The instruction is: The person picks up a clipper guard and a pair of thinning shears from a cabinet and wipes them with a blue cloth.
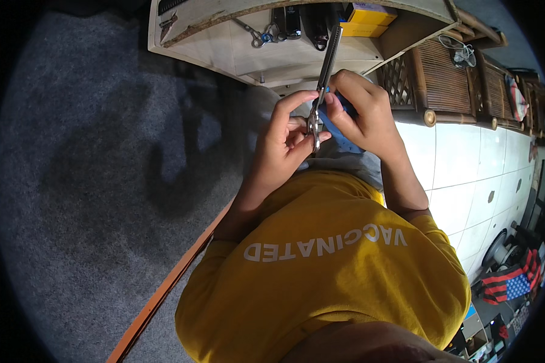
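A pair of metal thinning shears (329,61) stands upright in front of my body, its toothed blades pointing away from me and together. My left hand (279,129) holds the shears by the finger rings, with its index fingertip near the pivot. Bunched in my right hand (365,106) is a blue cloth (338,129), which hangs below the fingers. The right thumb lies beside the shears near the pivot; whether it presses the metal, I cannot tell. Part of the cloth is hidden behind the right hand.
Ahead, a wooden shelf (218,47) holds other scissors (261,37), a black device (318,27) and a yellow box (365,22). Bamboo furniture (445,77) stands at the right beside white floor tiles (456,154). Grey carpet-like surface (95,136) and an orange strip (163,290) lie left.
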The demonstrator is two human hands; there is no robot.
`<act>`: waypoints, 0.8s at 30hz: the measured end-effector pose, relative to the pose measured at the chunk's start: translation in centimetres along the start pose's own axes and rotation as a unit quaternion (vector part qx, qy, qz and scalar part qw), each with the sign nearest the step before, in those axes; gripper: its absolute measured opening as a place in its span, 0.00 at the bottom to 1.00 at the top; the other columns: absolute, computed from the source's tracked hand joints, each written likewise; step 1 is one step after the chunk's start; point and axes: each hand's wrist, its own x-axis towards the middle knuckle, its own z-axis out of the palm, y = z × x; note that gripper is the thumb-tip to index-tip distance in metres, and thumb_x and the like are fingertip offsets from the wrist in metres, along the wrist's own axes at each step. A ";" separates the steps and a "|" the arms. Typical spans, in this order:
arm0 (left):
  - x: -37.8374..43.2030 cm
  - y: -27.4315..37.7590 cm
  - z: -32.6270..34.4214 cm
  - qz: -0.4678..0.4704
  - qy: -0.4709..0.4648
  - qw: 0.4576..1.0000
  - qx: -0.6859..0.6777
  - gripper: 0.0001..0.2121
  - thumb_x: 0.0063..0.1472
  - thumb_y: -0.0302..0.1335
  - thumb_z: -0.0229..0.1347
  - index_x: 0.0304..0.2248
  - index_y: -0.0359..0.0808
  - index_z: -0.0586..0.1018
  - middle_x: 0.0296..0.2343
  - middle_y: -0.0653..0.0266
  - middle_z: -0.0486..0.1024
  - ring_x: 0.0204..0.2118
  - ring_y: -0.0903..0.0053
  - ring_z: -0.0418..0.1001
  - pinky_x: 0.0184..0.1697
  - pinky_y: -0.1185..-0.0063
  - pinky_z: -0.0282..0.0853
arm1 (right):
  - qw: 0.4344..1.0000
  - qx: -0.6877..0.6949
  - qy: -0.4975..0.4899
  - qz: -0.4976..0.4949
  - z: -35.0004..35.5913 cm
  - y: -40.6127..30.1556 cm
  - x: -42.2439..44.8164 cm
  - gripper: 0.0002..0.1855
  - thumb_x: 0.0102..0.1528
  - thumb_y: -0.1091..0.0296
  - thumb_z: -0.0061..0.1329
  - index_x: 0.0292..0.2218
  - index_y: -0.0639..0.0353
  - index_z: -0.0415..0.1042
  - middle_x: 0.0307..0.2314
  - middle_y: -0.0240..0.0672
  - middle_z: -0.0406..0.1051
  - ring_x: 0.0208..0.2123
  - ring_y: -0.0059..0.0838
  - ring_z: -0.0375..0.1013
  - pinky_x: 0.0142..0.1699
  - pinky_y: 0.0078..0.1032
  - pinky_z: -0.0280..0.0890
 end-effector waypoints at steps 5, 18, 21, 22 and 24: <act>0.1 -0.8 -0.3 0.047 -0.013 0.999 0.010 0.27 0.51 0.14 0.51 0.51 0.36 0.57 0.20 0.66 0.72 0.20 0.91 0.66 0.21 0.93 0.57 | 1.000 0.005 0.003 -0.002 0.0 0.1 0.0 0.06 0.48 0.73 0.46 0.28 0.65 0.65 0.20 0.40 0.64 0.18 0.40 0.65 0.22 0.28 0.59; 0.3 -1.1 -0.7 0.028 -0.061 0.996 -0.056 0.36 0.49 0.18 0.56 0.56 0.41 0.53 0.14 0.75 0.63 0.16 0.92 0.55 0.19 0.91 0.51 | 1.000 0.018 -0.008 -0.012 0.0 0.5 -0.4 0.05 0.48 0.73 0.47 0.28 0.65 0.66 0.20 0.40 0.65 0.18 0.39 0.66 0.23 0.27 0.60; 0.3 -0.7 -0.7 -0.040 -0.107 0.969 -0.221 0.38 0.51 0.28 0.56 0.58 0.43 0.46 0.16 0.69 0.67 0.17 0.88 0.61 0.19 0.89 0.55 | 0.999 0.027 -0.007 -0.015 -0.1 0.3 -0.2 0.06 0.47 0.72 0.49 0.28 0.65 0.67 0.20 0.39 0.65 0.19 0.37 0.67 0.24 0.26 0.61; 0.4 -0.6 -0.8 -0.059 -0.125 0.956 -0.259 0.39 0.52 0.32 0.56 0.58 0.43 0.44 0.16 0.67 0.67 0.17 0.86 0.62 0.19 0.88 0.56 | 0.999 0.036 0.002 -0.019 -0.1 0.2 -0.2 0.07 0.47 0.72 0.49 0.27 0.64 0.67 0.20 0.39 0.66 0.20 0.36 0.67 0.25 0.25 0.62; 0.5 -0.8 -1.1 -0.079 -0.164 0.928 -0.324 0.41 0.52 0.39 0.54 0.58 0.44 0.40 0.21 0.63 0.69 0.17 0.84 0.63 0.18 0.88 0.56 | 0.999 0.044 0.013 -0.019 -0.2 0.1 -0.1 0.08 0.46 0.71 0.51 0.28 0.64 0.67 0.21 0.38 0.66 0.21 0.34 0.68 0.26 0.24 0.62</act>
